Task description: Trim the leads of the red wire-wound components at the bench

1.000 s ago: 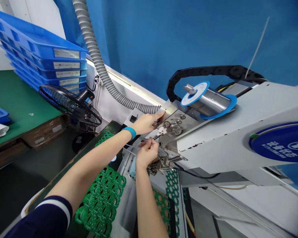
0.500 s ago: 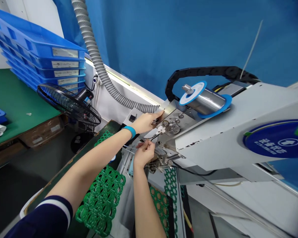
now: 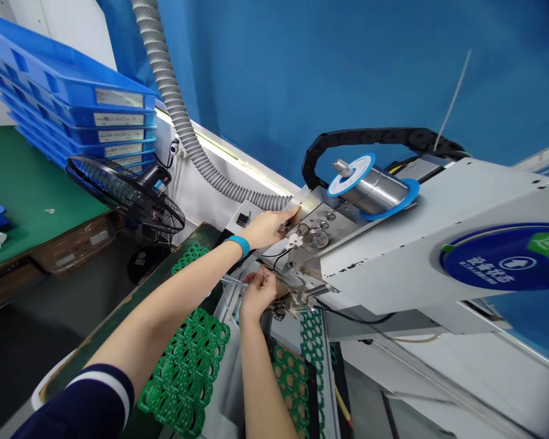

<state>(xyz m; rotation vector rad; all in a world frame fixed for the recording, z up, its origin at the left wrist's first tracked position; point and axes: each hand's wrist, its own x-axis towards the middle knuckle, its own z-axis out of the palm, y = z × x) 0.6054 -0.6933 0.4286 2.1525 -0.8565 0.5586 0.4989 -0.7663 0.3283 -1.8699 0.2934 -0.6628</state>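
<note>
Left hand (image 3: 266,227) is flat against the brushed metal faceplate (image 3: 322,222) of the soldering head, fingers spread on its top edge, apparently steadying it, while the right hand (image 3: 255,294) just below has its fingertips pinched shut on a thin silvery solder wire (image 3: 232,279) running left from the feeder. Above sits a shiny wire spool (image 3: 375,189) with blue flanges under a black cable chain (image 3: 375,135), and green perforated circuit panels (image 3: 187,366) lie below.

A single head-worn view is recorded, tilted, aimed forward and down along both forearms. The machine head (image 3: 393,244) is seen at close range; blue trays (image 3: 73,103) are framed far left.
</note>
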